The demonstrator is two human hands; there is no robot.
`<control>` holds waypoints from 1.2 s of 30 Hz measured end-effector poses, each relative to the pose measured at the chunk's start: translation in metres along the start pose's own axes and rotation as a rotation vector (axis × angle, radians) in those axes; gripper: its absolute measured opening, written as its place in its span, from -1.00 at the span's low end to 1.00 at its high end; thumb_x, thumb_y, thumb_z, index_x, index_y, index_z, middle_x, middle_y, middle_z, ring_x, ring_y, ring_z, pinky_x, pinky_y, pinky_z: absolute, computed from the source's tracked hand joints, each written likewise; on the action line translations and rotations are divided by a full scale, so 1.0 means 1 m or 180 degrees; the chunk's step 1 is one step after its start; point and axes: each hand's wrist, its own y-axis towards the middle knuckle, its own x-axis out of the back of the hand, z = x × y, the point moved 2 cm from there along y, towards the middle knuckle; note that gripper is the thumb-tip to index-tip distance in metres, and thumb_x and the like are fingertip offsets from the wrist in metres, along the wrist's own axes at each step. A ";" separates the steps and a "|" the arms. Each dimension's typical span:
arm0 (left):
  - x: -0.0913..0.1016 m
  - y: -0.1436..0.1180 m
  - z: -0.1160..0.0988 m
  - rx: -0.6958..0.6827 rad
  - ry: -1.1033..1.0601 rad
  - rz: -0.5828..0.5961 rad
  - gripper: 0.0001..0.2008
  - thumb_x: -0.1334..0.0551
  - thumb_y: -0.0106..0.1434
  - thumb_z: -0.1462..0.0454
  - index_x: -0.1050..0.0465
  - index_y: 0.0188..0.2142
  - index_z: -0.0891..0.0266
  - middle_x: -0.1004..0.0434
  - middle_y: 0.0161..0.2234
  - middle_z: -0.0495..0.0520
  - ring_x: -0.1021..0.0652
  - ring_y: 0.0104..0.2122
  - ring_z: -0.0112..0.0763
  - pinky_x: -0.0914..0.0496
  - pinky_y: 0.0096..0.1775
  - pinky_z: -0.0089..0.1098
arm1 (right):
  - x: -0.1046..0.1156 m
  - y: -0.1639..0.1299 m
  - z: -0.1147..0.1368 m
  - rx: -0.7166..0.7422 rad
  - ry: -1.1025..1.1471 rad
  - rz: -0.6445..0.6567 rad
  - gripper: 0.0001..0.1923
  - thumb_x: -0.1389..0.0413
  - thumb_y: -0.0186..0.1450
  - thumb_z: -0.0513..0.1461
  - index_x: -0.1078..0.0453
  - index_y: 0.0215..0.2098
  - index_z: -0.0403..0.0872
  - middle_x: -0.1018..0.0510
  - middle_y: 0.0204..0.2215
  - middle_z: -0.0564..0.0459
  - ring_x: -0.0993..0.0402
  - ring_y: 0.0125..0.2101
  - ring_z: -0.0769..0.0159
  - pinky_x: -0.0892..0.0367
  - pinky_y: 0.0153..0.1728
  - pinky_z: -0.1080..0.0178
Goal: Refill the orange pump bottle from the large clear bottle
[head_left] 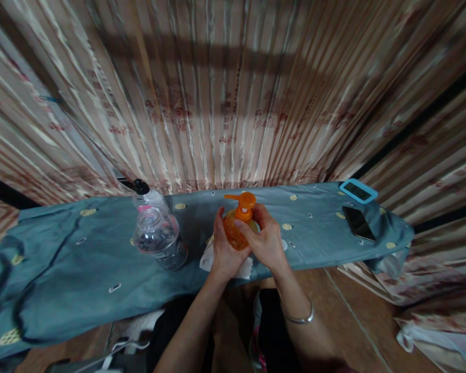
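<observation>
An orange pump bottle stands upright between my two hands at the middle of the cloth-covered table. Its orange pump head has a spout pointing left. My left hand is wrapped round the left side and front of the bottle. On the right, my right hand grips near the collar, its thumb on the front and fingers behind. A white cloth lies beneath the hands, partly covered by them. The lower part of the bottle is hidden by my palms.
Left of the hands stand a clear open-topped plastic jar and a clear bottle with a black pump. A blue-framed digital device and a black phone lie at the right end. Striped curtains hang behind the table.
</observation>
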 end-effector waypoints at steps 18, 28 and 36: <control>0.001 0.001 -0.002 -0.0016 -0.0024 -0.0018 0.14 -0.57 -0.06 0.18 0.02 0.40 0.08 -0.28 0.35 0.31 -0.40 0.33 0.11 -0.32 0.33 0.12 | 0.007 0.007 0.005 0.0036 -0.0051 0.0025 -0.66 -0.36 0.22 -0.10 -0.45 -0.09 0.05 -0.67 -0.08 0.03 -0.59 -0.05 0.14 -0.38 0.05 0.08; 0.000 -0.002 0.005 0.0000 -0.0009 0.0080 0.27 -0.61 -0.08 0.18 0.17 0.44 0.02 -0.20 0.40 0.36 -0.34 0.38 0.14 -0.27 0.35 0.18 | 0.019 0.017 0.000 0.0035 0.0386 0.1025 -0.65 -0.26 0.35 -0.01 -0.49 0.04 0.06 -0.66 0.02 0.01 -0.58 0.02 0.16 -0.41 0.10 0.12; -0.001 -0.003 0.008 -0.0078 0.0062 0.0056 0.30 -0.63 -0.10 0.17 0.18 0.45 0.01 -0.21 0.40 0.35 -0.34 0.38 0.15 -0.29 0.34 0.17 | 0.018 0.019 -0.003 -0.0004 0.0537 0.1072 -0.57 -0.25 0.34 0.06 -0.48 0.05 0.03 -0.64 0.07 -0.05 -0.57 0.08 0.13 -0.40 0.16 0.09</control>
